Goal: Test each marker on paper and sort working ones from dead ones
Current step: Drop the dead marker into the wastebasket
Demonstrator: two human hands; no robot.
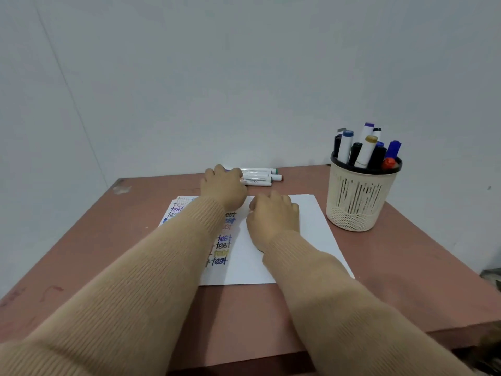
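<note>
Wall [217,77]: a plain pale wall is rising behind the far edge of the paper.
Table [393,280]: a reddish-brown top is carrying the paper and everything around it.
Sleeves [149,280]: two tan ribbed sleeves are reaching in from the near side, and the left one is crossing over the paper's left half.
Paper [311,226]: a white sheet is lying flat in the middle of the table, with its right half bare.
Basket [357,196]: a cream slotted cup with a dark rim is standing upright just beyond the paper's far right corner, apart from it.
Right hand [272,215]: it is resting knuckles up on the paper near the middle of its far edge, with the fingers curling under; I cannot tell whether it is holding anything.
Left hand [223,187]: it is reaching just past the paper's far edge, with the fingers curling down over the left ends of the lying markers; I cannot tell whether it is gripping one.
Standing markers [366,150]: about ten are sticking up out of the basket, with blue, black, gold, purple and red caps.
Lying markers [257,177]: a few white-barrelled ones are lying side by side just beyond the paper's far edge.
Writing [223,245]: the word "test" is showing in columns on the paper's left half, in several colours.
</note>
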